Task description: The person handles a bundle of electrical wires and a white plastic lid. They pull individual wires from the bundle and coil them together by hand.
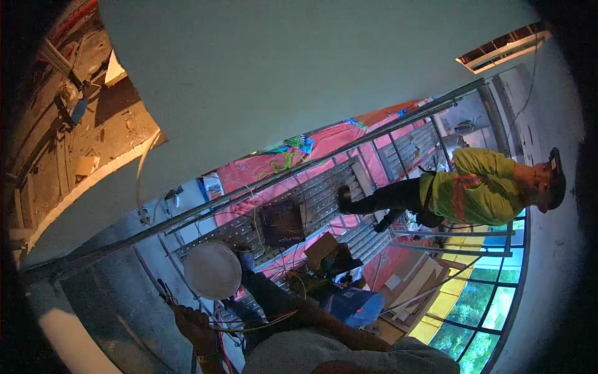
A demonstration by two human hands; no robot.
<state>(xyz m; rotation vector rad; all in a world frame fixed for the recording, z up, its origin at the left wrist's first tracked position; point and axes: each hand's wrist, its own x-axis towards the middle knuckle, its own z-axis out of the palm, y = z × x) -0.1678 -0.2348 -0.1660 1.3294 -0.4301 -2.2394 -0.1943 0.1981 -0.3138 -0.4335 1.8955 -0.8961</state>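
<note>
At the lower left my left hand (194, 325) is closed around a bundle of thin wires, with dark ends poking out above the fist. A yellow wire (265, 325) runs from beside it toward my right hand (304, 308). That hand is in shadow in front of my dark trousers, and its fingers cannot be made out. Just above the left hand is a round, pale disc-like thing (213, 270), perhaps a bucket lid, next to my feet.
Metal scaffold planks (324, 193) and a long rail (261, 186) cross the view. A co-worker in a yellow-green shirt (476, 190) stands on the planks. The grey ceiling board (299, 75) has a ragged opening (112, 137). A blue bag (354, 306) and cardboard box (321, 249) lie nearby.
</note>
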